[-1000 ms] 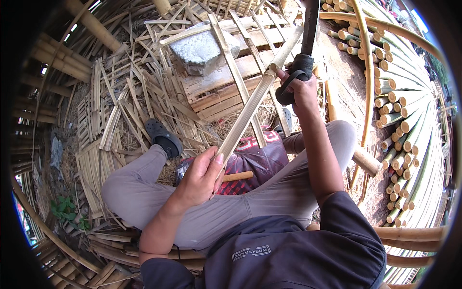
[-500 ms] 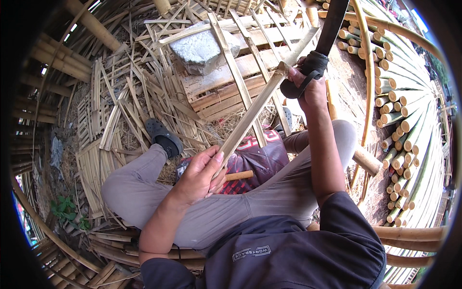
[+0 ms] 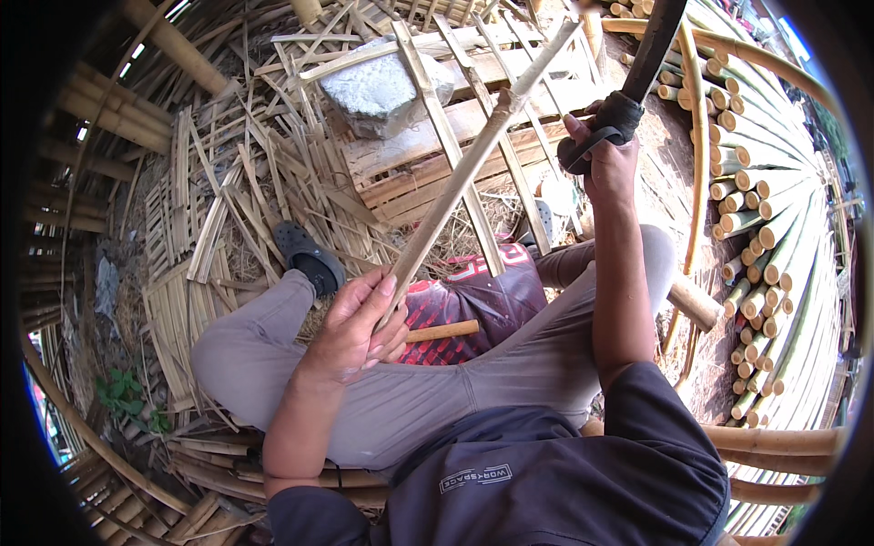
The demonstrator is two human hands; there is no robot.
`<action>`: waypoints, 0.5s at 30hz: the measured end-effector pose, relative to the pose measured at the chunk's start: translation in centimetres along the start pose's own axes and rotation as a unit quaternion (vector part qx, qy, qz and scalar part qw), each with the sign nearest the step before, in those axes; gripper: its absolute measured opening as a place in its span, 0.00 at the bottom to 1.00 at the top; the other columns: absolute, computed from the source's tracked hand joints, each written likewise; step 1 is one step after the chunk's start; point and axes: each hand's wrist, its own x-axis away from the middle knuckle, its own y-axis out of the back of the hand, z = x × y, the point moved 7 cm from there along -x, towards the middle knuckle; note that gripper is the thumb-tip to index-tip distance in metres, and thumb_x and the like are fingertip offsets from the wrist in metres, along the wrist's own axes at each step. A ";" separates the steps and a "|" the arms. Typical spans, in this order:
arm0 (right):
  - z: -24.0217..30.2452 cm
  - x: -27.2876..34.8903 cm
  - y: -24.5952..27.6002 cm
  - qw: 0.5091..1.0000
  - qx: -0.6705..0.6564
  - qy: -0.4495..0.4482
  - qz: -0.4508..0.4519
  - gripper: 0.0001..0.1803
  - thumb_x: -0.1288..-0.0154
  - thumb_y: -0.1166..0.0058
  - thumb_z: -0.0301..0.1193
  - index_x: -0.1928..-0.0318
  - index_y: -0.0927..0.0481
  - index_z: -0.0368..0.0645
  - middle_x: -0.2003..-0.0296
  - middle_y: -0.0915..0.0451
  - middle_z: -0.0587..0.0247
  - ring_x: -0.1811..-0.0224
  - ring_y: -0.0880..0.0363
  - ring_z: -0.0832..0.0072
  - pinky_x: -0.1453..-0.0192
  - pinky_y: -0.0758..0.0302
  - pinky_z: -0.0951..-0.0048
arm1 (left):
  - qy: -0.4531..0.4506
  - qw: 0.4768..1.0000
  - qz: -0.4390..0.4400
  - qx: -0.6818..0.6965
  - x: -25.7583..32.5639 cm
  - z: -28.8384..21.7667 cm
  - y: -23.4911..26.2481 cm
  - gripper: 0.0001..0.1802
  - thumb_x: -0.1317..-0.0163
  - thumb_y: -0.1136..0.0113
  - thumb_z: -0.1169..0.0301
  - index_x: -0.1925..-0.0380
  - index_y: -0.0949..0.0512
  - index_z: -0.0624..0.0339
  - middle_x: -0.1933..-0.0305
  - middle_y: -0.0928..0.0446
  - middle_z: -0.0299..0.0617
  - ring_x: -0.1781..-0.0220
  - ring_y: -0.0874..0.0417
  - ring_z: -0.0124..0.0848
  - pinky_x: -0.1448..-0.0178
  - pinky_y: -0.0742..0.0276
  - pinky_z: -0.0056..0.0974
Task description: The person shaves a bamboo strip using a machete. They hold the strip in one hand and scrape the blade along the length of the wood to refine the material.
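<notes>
My left hand (image 3: pixel 355 318) is closed around the lower end of a split bamboo strip (image 3: pixel 455 182), which slants up and away to the right, with a knobby node near its far part. In my right hand (image 3: pixel 608 155) is the black-wrapped handle of a machete (image 3: pixel 657 45), its dark blade pointing up and partly cut off by the picture's edge. The fingers of that hand wrap the handle, and a loop of black strap hangs by it. Blade and strip are apart. A short round wooden stick (image 3: pixel 443 331) lies over the dark red cloth (image 3: pixel 492 309) between my legs.
Ahead, a low wooden slat platform (image 3: pixel 391 177) carries a grey stone block (image 3: pixel 382 91) and several leaning bamboo strips (image 3: pixel 428 100). Loose split bamboo (image 3: pixel 264 173) litters the left. Stacked bamboo poles (image 3: pixel 774 218) fill the right, beside a long curved pole (image 3: pixel 699 164).
The strip has swung more upright, its far end going left and up, away from my right hand. My right hand and the machete have shifted slightly right. My left hand has moved slightly left.
</notes>
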 end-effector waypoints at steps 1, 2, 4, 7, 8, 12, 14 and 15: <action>0.2 -0.5 1.1 1.000 0.001 0.011 -0.010 0.18 0.48 0.33 0.15 0.58 0.24 0.38 0.76 0.25 0.69 0.79 0.30 0.83 0.70 0.29 0.79 | -0.024 1.000 -0.015 0.011 0.3 -0.9 0.6 0.14 0.19 0.63 0.60 0.62 0.32 0.54 0.90 0.44 0.27 0.93 0.47 0.17 0.86 0.51 0.26; 1.7 -0.3 1.3 0.999 0.037 0.017 -0.026 0.16 0.47 0.38 0.13 0.59 0.25 0.37 0.76 0.26 0.67 0.79 0.31 0.83 0.70 0.28 0.78 | -0.050 0.998 -0.031 0.024 0.8 -2.0 1.3 0.14 0.19 0.64 0.60 0.62 0.33 0.54 0.90 0.44 0.27 0.93 0.47 0.17 0.86 0.52 0.26; 1.5 -0.8 3.4 0.996 -0.059 0.011 -0.060 0.17 0.46 0.40 0.13 0.57 0.27 0.37 0.72 0.25 0.64 0.77 0.29 0.81 0.68 0.27 0.75 | -0.087 0.993 -0.061 0.046 1.8 -3.8 2.2 0.14 0.19 0.65 0.60 0.63 0.34 0.54 0.90 0.45 0.26 0.93 0.47 0.17 0.87 0.54 0.25; 1.5 -1.9 6.4 0.990 -0.051 -0.007 -0.131 0.17 0.44 0.37 0.15 0.57 0.28 0.40 0.72 0.28 0.67 0.74 0.28 0.78 0.64 0.26 0.72 | -0.112 0.989 -0.098 0.006 1.7 -4.4 2.6 0.14 0.19 0.65 0.61 0.63 0.34 0.54 0.90 0.45 0.27 0.93 0.47 0.17 0.87 0.54 0.25; 1.8 -2.2 7.1 0.988 -0.026 -0.004 -0.152 0.16 0.44 0.36 0.15 0.59 0.27 0.40 0.73 0.28 0.67 0.74 0.28 0.78 0.63 0.26 0.72 | -0.111 0.990 -0.089 0.000 1.7 -4.3 2.6 0.14 0.19 0.65 0.61 0.61 0.33 0.55 0.89 0.45 0.27 0.93 0.47 0.17 0.86 0.53 0.25; 3.3 -3.3 10.3 0.981 0.022 0.095 -0.168 0.11 0.43 0.39 0.15 0.71 0.27 0.43 0.78 0.29 0.69 0.77 0.31 0.81 0.65 0.26 0.72 | -0.093 0.992 -0.089 -0.012 1.5 -3.3 2.7 0.14 0.19 0.64 0.62 0.58 0.31 0.57 0.89 0.44 0.28 0.93 0.47 0.17 0.87 0.52 0.26; 3.9 -2.8 10.7 0.970 0.080 0.099 -0.210 0.10 0.43 0.38 0.18 0.71 0.26 0.43 0.78 0.28 0.69 0.78 0.31 0.82 0.68 0.28 0.74 | -0.089 0.992 -0.085 -0.037 1.3 -3.3 2.4 0.14 0.20 0.62 0.61 0.61 0.32 0.56 0.89 0.44 0.29 0.93 0.47 0.18 0.87 0.50 0.27; 4.2 -2.7 11.0 0.962 0.112 0.085 -0.234 0.10 0.43 0.36 0.19 0.70 0.25 0.43 0.78 0.27 0.70 0.78 0.31 0.83 0.70 0.29 0.75 | -0.086 0.992 -0.082 -0.049 1.2 -3.3 2.3 0.14 0.20 0.62 0.60 0.63 0.33 0.55 0.89 0.44 0.29 0.92 0.47 0.19 0.87 0.49 0.27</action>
